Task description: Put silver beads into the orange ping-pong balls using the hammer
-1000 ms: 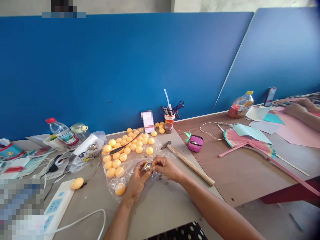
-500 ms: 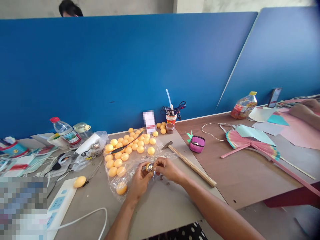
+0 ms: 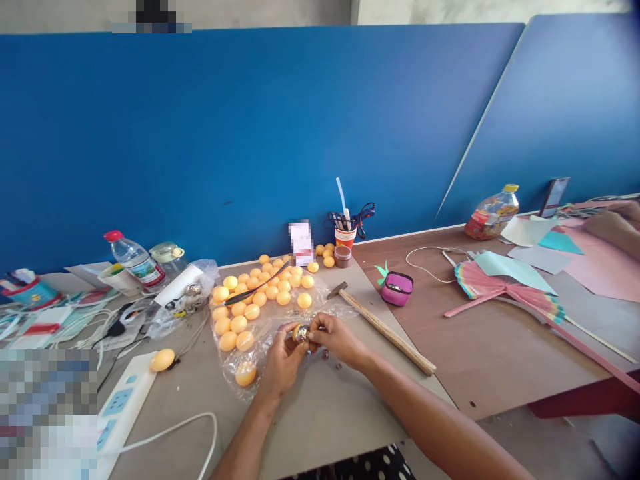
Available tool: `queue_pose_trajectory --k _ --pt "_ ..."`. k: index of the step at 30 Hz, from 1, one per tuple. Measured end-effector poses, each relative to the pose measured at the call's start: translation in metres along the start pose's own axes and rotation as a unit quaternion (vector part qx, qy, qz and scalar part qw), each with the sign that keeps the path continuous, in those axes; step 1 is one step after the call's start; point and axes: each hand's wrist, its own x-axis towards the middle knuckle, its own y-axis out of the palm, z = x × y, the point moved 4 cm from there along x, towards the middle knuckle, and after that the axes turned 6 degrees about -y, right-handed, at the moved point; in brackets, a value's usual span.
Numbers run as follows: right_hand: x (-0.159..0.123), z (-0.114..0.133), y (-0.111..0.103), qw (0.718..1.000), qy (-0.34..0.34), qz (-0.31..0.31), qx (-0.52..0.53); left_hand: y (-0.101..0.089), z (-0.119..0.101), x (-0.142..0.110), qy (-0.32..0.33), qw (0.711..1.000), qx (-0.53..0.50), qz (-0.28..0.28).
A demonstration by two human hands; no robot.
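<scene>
Silvery patches cover part of a small yellowish ball (image 3: 301,333); fingers hide much of its surface, so its full shape is hard to make out. Blurred squares mask the lower-left corner, and a co-worker's arm (image 3: 615,230) is cut off at the right edge. The ball lies between the person's 2 hands, above the desk (image 3: 310,427) and near a clear plastic bag (image 3: 261,340). The left hand (image 3: 281,367) has its grip clamped around the ball's left side; the right hand (image 3: 337,339) has its fingertips at the other side, though whether that grip squeezes or only touches I cannot tell. Compared with 1 second ago, both hands keep the same hold, while the hammer (image 3: 390,331) appears slightly farther right in view.
</scene>
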Motion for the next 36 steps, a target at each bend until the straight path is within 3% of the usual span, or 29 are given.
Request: queue_pose_trajectory --k 23,28,33,36 --pt "0.003 0.001 0.004 0.999 0.029 -0.041 0.003 0.003 -0.002 0.000 0.001 1.000 0.019 -0.012" --pt "0.002 0.020 -0.009 0.999 -0.013 0.025 0.038 0.003 -0.010 -0.001 -0.004 0.999 -0.034 -0.036" --pt "-0.007 0.039 -0.035 0.986 -0.020 0.119 -0.112 -0.002 -0.007 -0.001 -0.040 0.995 -0.087 -0.019" --pt "-0.009 0.042 -0.046 0.964 -0.013 0.132 -0.229 -0.005 -0.003 0.001 -0.035 0.991 -0.132 -0.016"
